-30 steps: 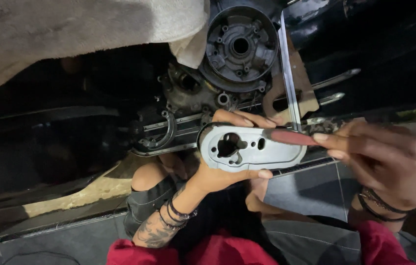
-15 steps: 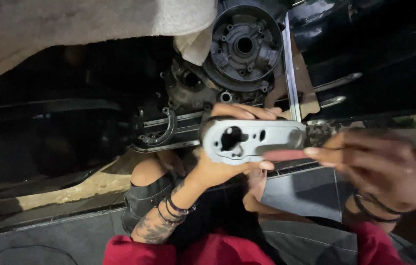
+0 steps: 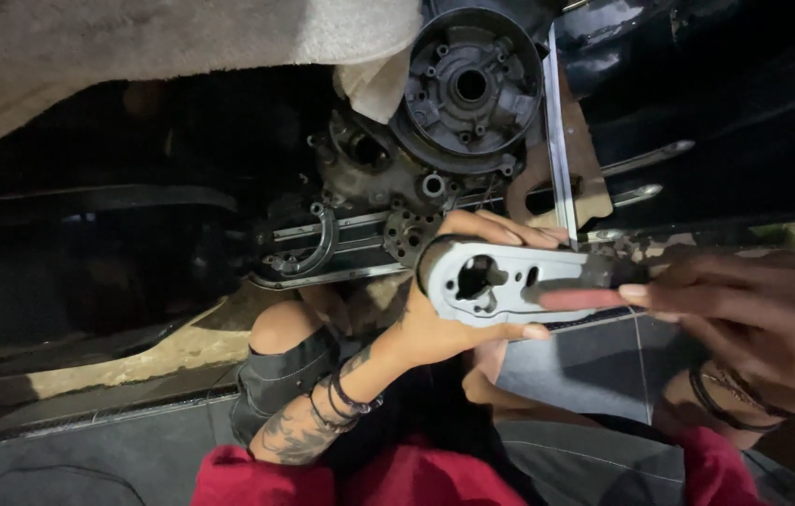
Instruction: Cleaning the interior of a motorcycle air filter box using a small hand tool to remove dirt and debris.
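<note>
Grey metal cover plate (image 3: 500, 281): clasped by left hand (image 3: 444, 319) along both long edges; right hand (image 3: 753, 319) pinches red tool (image 3: 580, 299) against its face; engine casing (image 3: 468, 89) close above.

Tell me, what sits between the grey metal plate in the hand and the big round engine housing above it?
In the head view, a small toothed gear and grimy engine casing lie between the metal plate, held by the left hand, and the round housing.
</note>
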